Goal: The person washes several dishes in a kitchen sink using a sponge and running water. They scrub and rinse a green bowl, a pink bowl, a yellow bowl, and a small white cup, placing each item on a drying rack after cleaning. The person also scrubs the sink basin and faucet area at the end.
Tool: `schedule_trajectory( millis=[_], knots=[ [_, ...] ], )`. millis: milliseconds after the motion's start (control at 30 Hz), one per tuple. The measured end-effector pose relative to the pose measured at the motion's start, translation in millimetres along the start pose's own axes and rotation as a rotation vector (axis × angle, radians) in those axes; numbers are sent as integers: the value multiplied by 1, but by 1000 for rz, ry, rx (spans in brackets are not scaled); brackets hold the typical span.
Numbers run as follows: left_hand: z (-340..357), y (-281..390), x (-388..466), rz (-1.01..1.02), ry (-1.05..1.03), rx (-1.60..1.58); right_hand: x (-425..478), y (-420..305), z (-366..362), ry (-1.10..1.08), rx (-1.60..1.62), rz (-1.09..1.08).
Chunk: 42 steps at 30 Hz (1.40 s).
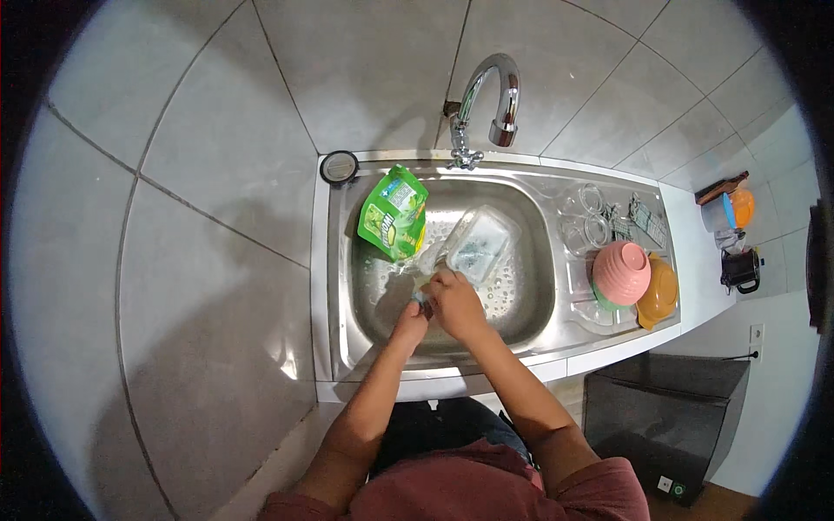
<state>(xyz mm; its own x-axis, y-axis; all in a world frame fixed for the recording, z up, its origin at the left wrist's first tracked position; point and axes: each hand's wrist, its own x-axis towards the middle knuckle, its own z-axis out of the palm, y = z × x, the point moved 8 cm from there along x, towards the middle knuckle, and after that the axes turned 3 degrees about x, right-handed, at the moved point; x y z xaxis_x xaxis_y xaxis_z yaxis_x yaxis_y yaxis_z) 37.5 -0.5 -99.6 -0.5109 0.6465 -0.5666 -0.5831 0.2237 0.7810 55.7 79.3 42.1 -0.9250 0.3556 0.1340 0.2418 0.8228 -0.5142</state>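
Observation:
Both hands meet over the near part of a stainless-steel sink basin. My left hand grips a small, pale bluish object, mostly hidden by the fingers. Curled close above it is my right hand; whether its fingers hold the same object cannot be made out. Just beyond the right fingers, a clear rectangular plastic container lies tilted in the basin with suds and cloudy water in it. A green detergent refill pouch leans at the basin's far left corner. Water drops dot the basin floor.
A chrome gooseneck faucet rises behind the basin. On the drainboard at right are a pink bowl upside down, an amber dish, and clear glassware. A round drain strainer sits at the back left corner, beside the tiled wall.

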Motion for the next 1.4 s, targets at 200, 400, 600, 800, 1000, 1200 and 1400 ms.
schedule_trajectory(
  millis=[200, 400, 600, 800, 1000, 1200, 1400],
  knots=[
    [15, 17, -10, 171, -122, 289, 16, 17, 1, 48, -69, 147],
    [4, 13, -3, 115, -37, -82, -5, -4, 1, -45, -58, 13],
    [21, 22, -13, 337, -190, 244, 17, 20, -5, 60, -109, 185],
    [-1, 10, -3, 34, 41, -12, -11, 0, 4, -18, 28, 61],
    [10, 18, -8, 212, -101, 175, 4, 19, -18, 144, -16, 176],
    [5, 23, -6, 180, -54, 49, -1, 8, -1, 63, -4, 96],
    [7, 13, 1, 223, -153, 63, 2, 21, -8, 65, -16, 161]
  ],
)
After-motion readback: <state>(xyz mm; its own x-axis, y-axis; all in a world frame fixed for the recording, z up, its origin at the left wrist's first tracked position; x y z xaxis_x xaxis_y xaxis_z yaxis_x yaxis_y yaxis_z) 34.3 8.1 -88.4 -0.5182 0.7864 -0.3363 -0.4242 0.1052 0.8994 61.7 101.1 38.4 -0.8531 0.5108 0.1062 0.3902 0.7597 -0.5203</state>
